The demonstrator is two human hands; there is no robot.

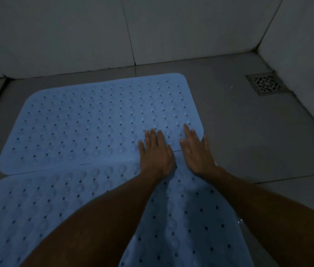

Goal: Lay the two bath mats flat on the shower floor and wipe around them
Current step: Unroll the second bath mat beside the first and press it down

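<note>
Blue rubber is pressed flat under both hands, fingers straight and spread, nothing gripped. The left hand (155, 151) and the right hand (195, 149) lie side by side across the seam where the far mat (86, 120) meets the near mat (36, 205), close to the far mat's right-hand corner. The right hand's outer finger reaches just past that corner onto the floor (248, 132).

Both mats are spread on the tiled shower floor, one behind the other, their long edges touching or slightly overlapped; which lies on top cannot be told in the dim light. The far mat looks flat. The near mat shows a soft ridge running toward the camera between the forearms, so the laying step is judged to be in its last stage: smoothing and seating.

Next, that ridge would need to be pressed outward, and then a cloth would have to be fetched, as none is seen. Bare floor around the mats, up to the drain (266, 84) in the right corner and the tiled walls (56, 35), is left to be wiped.
</note>
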